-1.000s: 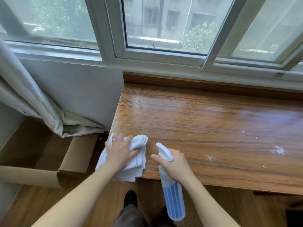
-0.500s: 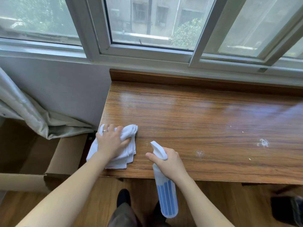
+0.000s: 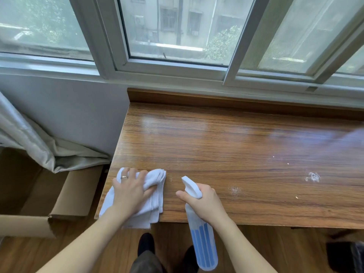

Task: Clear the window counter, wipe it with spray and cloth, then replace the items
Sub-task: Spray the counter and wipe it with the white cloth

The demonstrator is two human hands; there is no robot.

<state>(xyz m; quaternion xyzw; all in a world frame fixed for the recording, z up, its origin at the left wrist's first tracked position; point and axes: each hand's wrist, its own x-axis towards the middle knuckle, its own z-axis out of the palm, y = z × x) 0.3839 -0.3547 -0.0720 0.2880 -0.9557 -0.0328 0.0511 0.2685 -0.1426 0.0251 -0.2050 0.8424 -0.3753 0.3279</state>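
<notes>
**Cloth and spray at the counter's near edge**

The left hand (image 3: 131,191) presses a white cloth (image 3: 152,194) onto the counter (image 3: 226,146) corner, fingers (image 3: 130,172) curled into its folds. Just right, the right hand (image 3: 204,201) grips the spray bottle (image 3: 201,239), fingers wrapped around its neck, nozzle over the counter.

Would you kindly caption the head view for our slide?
Left hand grips cloth on wooden counter; right hand holds spray bottle.

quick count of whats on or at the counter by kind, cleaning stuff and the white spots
cloths: 1, under the left hand
spray bottles: 1, in the right hand
white powdery patches on the counter: 2
total: 4
</notes>
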